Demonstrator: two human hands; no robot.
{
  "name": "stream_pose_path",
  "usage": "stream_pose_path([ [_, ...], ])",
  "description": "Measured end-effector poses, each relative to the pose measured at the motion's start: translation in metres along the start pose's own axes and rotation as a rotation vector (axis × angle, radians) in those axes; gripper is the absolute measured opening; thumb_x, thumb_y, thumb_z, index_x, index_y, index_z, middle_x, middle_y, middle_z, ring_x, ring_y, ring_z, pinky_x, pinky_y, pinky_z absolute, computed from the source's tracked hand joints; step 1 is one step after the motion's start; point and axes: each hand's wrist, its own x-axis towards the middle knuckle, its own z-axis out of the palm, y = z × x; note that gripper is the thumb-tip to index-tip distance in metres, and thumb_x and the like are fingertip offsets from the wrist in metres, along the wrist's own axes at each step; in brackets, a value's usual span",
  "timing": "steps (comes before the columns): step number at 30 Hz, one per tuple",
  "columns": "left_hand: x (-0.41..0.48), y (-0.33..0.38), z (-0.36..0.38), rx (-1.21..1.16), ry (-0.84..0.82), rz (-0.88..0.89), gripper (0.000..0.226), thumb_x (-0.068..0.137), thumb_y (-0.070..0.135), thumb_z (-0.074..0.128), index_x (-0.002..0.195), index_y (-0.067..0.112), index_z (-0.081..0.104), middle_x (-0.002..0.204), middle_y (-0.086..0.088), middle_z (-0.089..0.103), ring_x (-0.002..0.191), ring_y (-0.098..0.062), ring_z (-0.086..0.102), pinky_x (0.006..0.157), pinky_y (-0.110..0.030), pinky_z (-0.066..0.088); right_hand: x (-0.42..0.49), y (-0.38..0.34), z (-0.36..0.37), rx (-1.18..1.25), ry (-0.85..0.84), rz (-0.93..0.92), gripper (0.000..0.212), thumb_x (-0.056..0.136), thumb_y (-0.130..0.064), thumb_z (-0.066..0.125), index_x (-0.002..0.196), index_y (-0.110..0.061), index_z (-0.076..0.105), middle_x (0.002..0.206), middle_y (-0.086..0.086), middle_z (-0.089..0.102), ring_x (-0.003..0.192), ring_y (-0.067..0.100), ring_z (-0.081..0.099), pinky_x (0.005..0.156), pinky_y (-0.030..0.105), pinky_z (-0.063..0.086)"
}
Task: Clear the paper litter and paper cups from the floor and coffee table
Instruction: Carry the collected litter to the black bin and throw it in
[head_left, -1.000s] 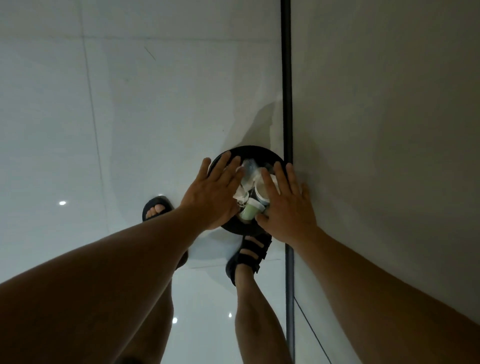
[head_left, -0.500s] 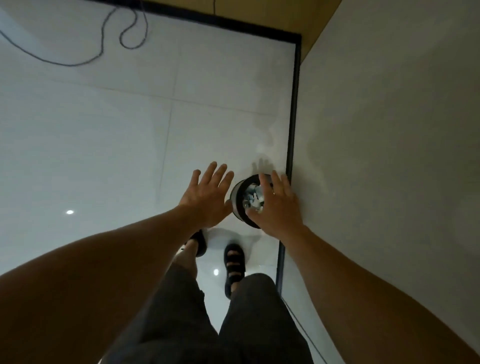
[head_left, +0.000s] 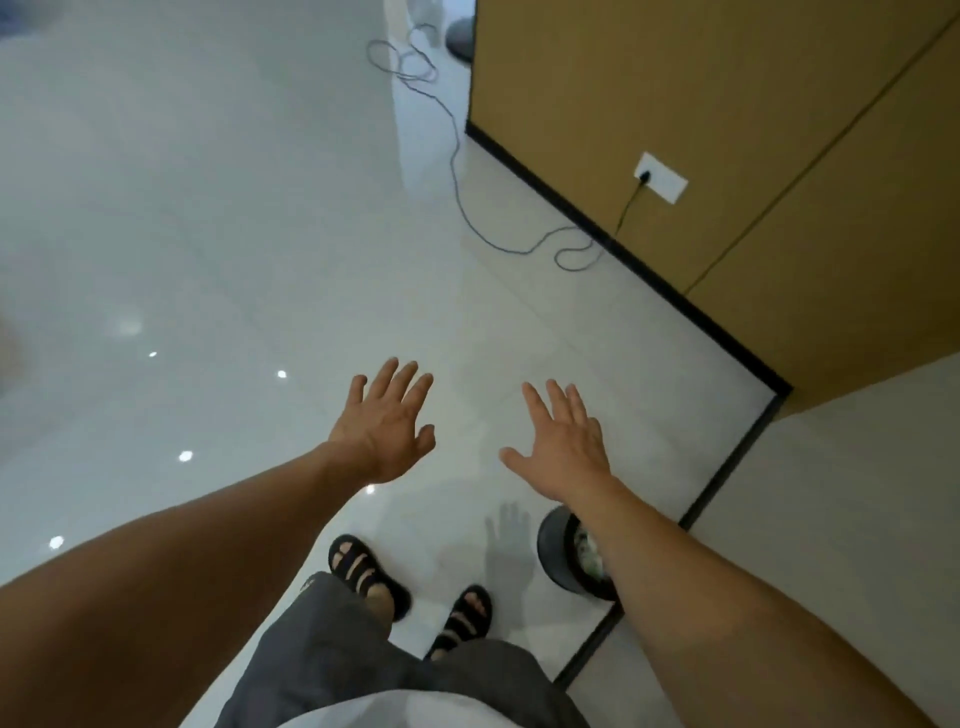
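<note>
Left grip (head_left: 387, 423): a bare hand held out over the floor, palm down, fingers straight and spread, holding nothing.
Right grip (head_left: 563, 441): also a bare hand, palm down, fingers straight and slightly fanned, holding nothing; well apart from the left.
Bin (head_left: 551, 552): black and round, standing on the floor at near right, just beside the dark skirting strip and partly hidden under the right forearm.
Paper litter (head_left: 589, 552): pale scraps inside the bin's mouth; single cups cannot be told apart.
Floor (head_left: 208, 260): glossy white tiles with light spots.
Sandals (head_left: 363, 569): 2, black, near centre, left of the bin.
Cable (head_left: 457, 171): runs along the far floor to a white socket (head_left: 661, 177) on the tan wall.
</note>
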Motion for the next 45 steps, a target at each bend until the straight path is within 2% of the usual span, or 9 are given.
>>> stream_pose_path([
  [7,-0.128,-0.137,-0.006,-0.13,0.124,-0.361,0.069,0.096,0.053,0.024,0.153,0.021,0.003,0.161,-0.002,-0.003,0.147,-0.022,-0.011,0.118,-0.049,0.004,0.004,-0.197,-0.003,-0.197,-0.011,-0.359,0.09,0.089,-0.062,0.048,0.156,-0.031,-0.004,0.164,0.002,-0.01,0.149,0.024,-0.015,0.119,0.05,0.008],
  [16,-0.331,-0.349,0.021,-0.23,0.237,-0.775,0.067,0.097,0.053,0.025,0.153,0.022,0.006,0.161,-0.001,-0.001,0.147,-0.023,-0.01,0.117,-0.05,0.004,-0.037,-0.488,0.065,-0.343,-0.028,-0.749,0.088,0.089,-0.064,0.047,0.156,-0.031,-0.001,0.164,0.002,-0.006,0.15,0.024,-0.012,0.118,0.05,0.011],
  [21,-0.423,-0.435,0.034,-0.26,0.257,-0.941,0.066,0.096,0.053,0.027,0.152,0.022,0.009,0.161,-0.002,0.001,0.148,-0.024,-0.006,0.117,-0.051,0.006,-0.062,-0.62,0.095,-0.364,-0.02,-0.923,0.088,0.088,-0.066,0.047,0.156,-0.031,0.001,0.164,0.002,-0.002,0.15,0.025,-0.009,0.118,0.051,0.014],
  [31,-0.485,-0.602,0.053,-0.323,0.264,-1.135,0.065,0.096,0.055,0.027,0.151,0.023,0.014,0.161,-0.001,0.003,0.148,-0.023,-0.005,0.117,-0.05,0.006,-0.033,-0.833,0.144,-0.504,-0.072,-1.069,0.089,0.088,-0.068,0.045,0.155,-0.033,-0.001,0.165,0.001,-0.003,0.15,0.026,-0.009,0.118,0.052,0.011],
  [39,-0.531,-0.754,0.04,-0.378,0.202,-1.278,0.066,0.097,0.052,0.026,0.153,0.022,0.009,0.161,0.0,0.001,0.148,-0.02,-0.006,0.118,-0.048,0.006,0.01,-1.02,0.154,-0.486,-0.114,-1.16,0.088,0.088,-0.064,0.049,0.156,-0.03,0.004,0.164,0.002,0.003,0.15,0.026,-0.001,0.116,0.051,0.019],
  [45,-0.549,-0.869,0.052,-0.422,0.251,-1.297,0.068,0.095,0.052,0.029,0.153,0.023,0.009,0.161,0.002,0.006,0.148,-0.019,-0.002,0.117,-0.046,0.01,0.043,-1.146,0.172,-0.525,-0.139,-1.163,0.089,0.087,-0.063,0.05,0.156,-0.031,0.003,0.164,0.001,0.003,0.15,0.026,0.002,0.117,0.051,0.022],
])
